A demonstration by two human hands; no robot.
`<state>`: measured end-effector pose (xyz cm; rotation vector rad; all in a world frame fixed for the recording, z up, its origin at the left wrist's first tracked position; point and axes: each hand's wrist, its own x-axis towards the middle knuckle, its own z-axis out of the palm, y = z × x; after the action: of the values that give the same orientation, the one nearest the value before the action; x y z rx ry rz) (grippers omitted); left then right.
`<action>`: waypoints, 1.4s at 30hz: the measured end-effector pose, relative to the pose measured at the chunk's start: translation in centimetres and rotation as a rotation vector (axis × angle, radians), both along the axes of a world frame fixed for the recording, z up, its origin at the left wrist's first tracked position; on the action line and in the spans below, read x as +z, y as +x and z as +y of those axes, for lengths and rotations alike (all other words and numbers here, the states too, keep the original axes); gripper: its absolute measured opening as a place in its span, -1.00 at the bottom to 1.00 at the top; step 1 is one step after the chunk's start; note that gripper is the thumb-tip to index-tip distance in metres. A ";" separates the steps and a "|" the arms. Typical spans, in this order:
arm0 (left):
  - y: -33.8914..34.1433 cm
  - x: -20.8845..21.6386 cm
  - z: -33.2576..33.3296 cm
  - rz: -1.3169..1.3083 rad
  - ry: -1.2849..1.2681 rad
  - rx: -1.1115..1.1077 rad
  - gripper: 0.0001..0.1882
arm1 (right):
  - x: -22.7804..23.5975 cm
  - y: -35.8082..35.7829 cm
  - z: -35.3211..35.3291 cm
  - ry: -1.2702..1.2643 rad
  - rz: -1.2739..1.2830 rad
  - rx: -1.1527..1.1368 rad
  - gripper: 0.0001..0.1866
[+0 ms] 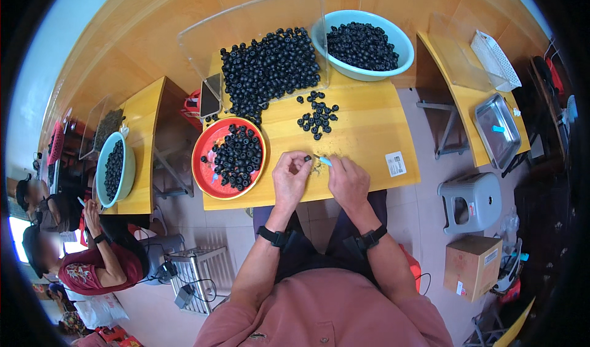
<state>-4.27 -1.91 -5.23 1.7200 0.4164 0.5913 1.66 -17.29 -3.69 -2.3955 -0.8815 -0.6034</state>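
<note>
Gripped narrowly in the left hand (290,173), a small black bead (307,158) sits just left of the right hand's (348,181) light-blue tool (324,161), above the desk (369,132).

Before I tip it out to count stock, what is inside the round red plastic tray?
A heap of small black ring-shaped parts fills the right of the round red plastic tray; bare red shows left. Anything beneath the heap is covered.

A dusty-pink shirt (326,313) with sleeves rolled to the elbows, buttoned at the chest; dark trousers (319,248); a black band (273,236) on each wrist (the right one (369,239) looks bulkier).
</note>
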 end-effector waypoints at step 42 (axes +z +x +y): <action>-1.2 1.5 0.5 -0.087 0.290 0.056 -0.81 | 0.0 -0.1 0.0 0.012 0.009 0.026 -0.88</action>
<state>-5.48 -1.40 -3.70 1.9541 0.3297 0.7943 1.60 -17.29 -3.69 -2.3705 -0.9006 -0.5855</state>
